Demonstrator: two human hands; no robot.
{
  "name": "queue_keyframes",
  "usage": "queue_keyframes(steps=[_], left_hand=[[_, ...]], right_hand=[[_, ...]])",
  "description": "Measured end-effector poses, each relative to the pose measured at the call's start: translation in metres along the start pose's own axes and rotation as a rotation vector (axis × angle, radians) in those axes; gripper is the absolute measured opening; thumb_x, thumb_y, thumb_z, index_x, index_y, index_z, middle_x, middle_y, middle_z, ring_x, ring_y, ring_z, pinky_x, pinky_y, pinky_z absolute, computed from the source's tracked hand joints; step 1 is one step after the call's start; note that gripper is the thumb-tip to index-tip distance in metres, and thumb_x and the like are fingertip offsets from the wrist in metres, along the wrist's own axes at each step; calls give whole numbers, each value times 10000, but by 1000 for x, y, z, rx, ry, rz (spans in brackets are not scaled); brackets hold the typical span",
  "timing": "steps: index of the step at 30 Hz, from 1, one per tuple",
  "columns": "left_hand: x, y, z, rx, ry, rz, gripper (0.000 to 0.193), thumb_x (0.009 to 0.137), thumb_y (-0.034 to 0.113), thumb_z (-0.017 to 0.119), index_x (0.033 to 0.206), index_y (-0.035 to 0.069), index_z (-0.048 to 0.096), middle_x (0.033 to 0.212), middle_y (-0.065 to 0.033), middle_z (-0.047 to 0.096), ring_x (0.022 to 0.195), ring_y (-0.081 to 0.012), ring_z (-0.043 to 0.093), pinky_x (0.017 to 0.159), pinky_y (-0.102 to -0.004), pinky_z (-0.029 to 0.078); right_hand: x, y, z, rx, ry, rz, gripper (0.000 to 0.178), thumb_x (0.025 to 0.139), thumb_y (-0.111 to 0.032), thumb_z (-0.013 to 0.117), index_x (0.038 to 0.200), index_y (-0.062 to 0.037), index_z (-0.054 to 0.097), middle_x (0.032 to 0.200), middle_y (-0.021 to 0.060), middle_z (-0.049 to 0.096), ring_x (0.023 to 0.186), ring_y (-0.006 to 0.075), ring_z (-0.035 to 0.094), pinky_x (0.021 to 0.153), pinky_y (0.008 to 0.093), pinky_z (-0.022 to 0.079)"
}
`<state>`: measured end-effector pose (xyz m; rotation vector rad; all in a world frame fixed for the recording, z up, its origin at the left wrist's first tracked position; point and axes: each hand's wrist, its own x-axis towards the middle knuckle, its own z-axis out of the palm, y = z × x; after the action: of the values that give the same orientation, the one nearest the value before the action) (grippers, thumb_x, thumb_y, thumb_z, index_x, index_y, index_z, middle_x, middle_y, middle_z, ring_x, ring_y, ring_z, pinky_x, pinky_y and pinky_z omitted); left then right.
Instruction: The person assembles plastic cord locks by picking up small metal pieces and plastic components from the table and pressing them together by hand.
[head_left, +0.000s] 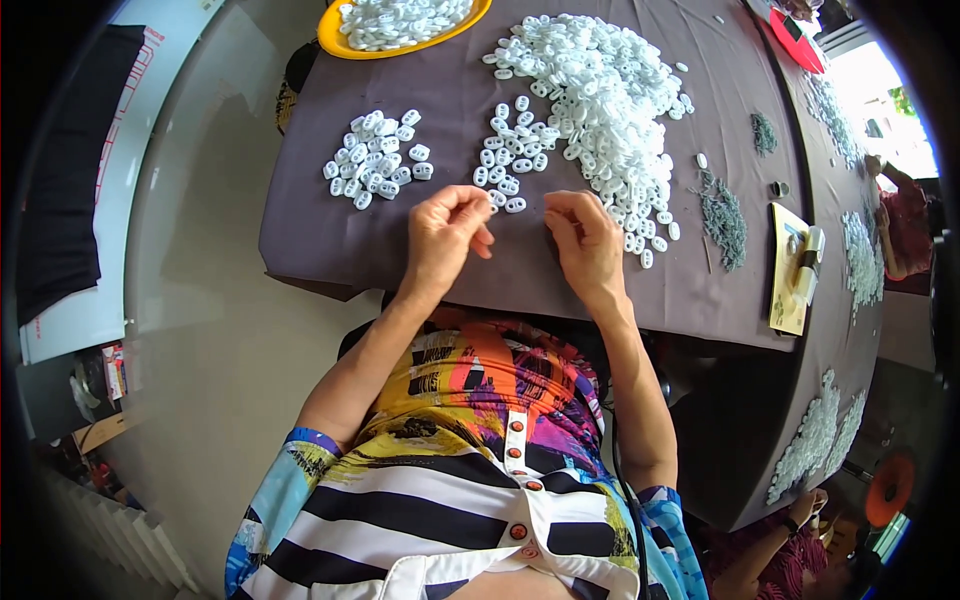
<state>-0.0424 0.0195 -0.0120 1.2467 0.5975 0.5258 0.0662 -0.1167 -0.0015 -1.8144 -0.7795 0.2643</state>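
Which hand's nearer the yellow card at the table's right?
Right. The right hand is left of the yellow card; the left hand is farther left, beyond the right.

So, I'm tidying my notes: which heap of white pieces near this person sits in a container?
The heap in the yellow tray at the picture's top edge; the small left pile, middle cluster and large mound lie loose on the tablecloth.

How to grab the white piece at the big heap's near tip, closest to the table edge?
Likely a pinch on the long sides of that white piece, from above and the near side: it looks like a small rounded oblong, and the heap crowds its far side.
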Motion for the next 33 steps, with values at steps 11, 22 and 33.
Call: queue_keyframes(steps=[11, 22, 33], left_hand=[[7, 0, -2, 38, -33, -18, 118, 873, 106, 561, 863, -6, 597, 707, -19, 575, 525, -78, 553, 425, -217, 474], [11, -7, 24, 52, -162, -62, 131, 884, 122, 549, 862, -3, 580, 684, -29, 572, 521, -79, 548, 430, -210, 463], [14, -6, 49, 130, -223, -45, 136, 876, 126, 555, 858, -6, 581, 683, -21, 570, 517, -72, 537, 428, -207, 454]], right_hand=[[19, -7, 22, -530, -158, -298, 125, 760, -91, 634, 881, -82, 605, 839, 82, 535, 725, 275, 586, 610, 368, 470], [8, 10, -1, 415, 26, 284, 147, 831, -26, 595, 977, -11, 612, 737, 41, 610, 654, 95, 614, 559, 219, 501], [2, 7, -7, 538, 147, 300, 176, 841, -42, 604, 1013, -8, 620, 811, 33, 636, 671, 74, 604, 554, 194, 500]])
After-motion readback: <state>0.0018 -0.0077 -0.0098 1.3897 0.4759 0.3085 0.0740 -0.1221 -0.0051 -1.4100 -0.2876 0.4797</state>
